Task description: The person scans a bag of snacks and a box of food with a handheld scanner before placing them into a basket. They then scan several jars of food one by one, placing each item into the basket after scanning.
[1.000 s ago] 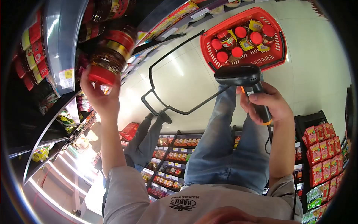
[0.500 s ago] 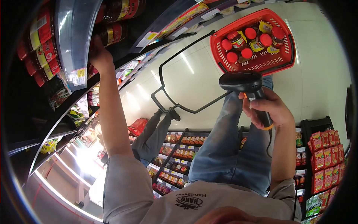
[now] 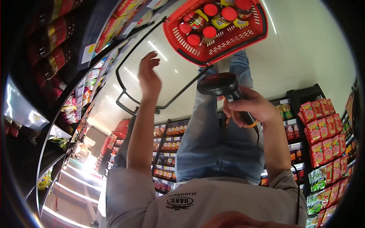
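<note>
Two hands show before the person's chest, and only one of them holds anything. The right hand (image 3: 249, 108) is clenched around the grip of a black barcode scanner (image 3: 220, 84), fingers wrapped over the handle, with the scanner's broad head pointing away from the body towards the red shopping basket (image 3: 228, 38). An orange ring marks the foot of the grip, and a dark cord (image 3: 258, 133) hangs from it along the forearm. The left hand (image 3: 149, 78) is raised in the air, released and empty, fingers loosely spread and slightly curled; it touches nothing. It hovers inside the loop of the basket's long black handle (image 3: 121, 103), near the bar but apart from it. The basket sits on the pale tiled floor (image 3: 304, 45) just beyond the person's jeans (image 3: 213, 144), and holds several jars with red lids (image 3: 209, 32) standing upright close together, some with yellow labels. Store shelves (image 3: 57, 57) stocked with dark jars and red-labelled goods curve along the left side, price tags on their edges. A rack of red packets (image 3: 323, 140) stands at the right, well apart from both hands.
</note>
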Motion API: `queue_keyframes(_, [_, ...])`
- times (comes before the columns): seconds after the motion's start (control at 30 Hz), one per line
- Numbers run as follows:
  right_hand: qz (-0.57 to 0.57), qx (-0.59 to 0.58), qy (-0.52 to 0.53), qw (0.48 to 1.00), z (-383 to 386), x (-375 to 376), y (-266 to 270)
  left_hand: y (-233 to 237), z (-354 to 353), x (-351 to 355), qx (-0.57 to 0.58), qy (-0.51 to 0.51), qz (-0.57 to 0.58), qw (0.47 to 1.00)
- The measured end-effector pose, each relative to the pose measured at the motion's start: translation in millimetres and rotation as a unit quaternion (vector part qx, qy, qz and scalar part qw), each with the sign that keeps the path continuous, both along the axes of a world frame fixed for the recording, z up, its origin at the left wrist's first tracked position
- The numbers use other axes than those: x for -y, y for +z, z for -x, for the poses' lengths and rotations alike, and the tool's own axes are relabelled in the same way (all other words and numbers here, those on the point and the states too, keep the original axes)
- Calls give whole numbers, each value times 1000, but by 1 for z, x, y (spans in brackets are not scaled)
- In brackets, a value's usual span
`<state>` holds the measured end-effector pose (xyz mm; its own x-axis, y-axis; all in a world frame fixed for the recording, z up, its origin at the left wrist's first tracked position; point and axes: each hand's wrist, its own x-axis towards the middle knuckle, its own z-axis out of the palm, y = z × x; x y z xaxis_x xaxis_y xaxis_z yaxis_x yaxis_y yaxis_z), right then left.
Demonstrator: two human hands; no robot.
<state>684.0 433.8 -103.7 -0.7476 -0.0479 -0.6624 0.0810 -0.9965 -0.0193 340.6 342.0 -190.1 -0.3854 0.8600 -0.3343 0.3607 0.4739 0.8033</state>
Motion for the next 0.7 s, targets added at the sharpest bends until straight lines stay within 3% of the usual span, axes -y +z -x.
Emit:
queue_keyframes(0.03, [8, 3, -2, 1000, -6, 2, -3, -12, -16, -3, -82, -64, 74, 992])
queue_keyframes(0.13, [19, 4, -10, 1000, -21, 5, -14, -100, -47, 4, 30, -16, 170, 985])
queue_keyframes(0.23, [32, 10, -6, 999, -36, 11, -29, -186, -58, -21, -17, -31, 247, 968])
queue_keyframes(0.3, [47, 14, -19, 999, -40, 14, -38, -219, -65, -51, 81, 59, 264, 959])
queue_keyframes(0.37, [62, 19, -31, 997, -48, 19, -46, -281, -77, -68, 41, 171, 215, 961])
queue_keyframes(0.43, [65, 18, -42, 997, -56, 23, -54, -295, -81, -99, 136, 181, 265, 937])
queue_keyframes(0.47, [64, 30, -35, 997, -61, 22, -57, -302, -95, -116, 6, 245, 346, 906])
queue_keyframes(0.57, [78, 35, -51, 995, -73, 30, -64, -286, -123, -141, -119, 295, 428, 846])
queue_keyframes(0.63, [75, 51, -44, 995, -82, 32, -62, -321, -111, -126, -140, 289, 372, 871])
queue_keyframes(0.7, [75, 44, -57, 995, -91, 42, -58, -300, -115, -125, -115, 300, 358, 877])
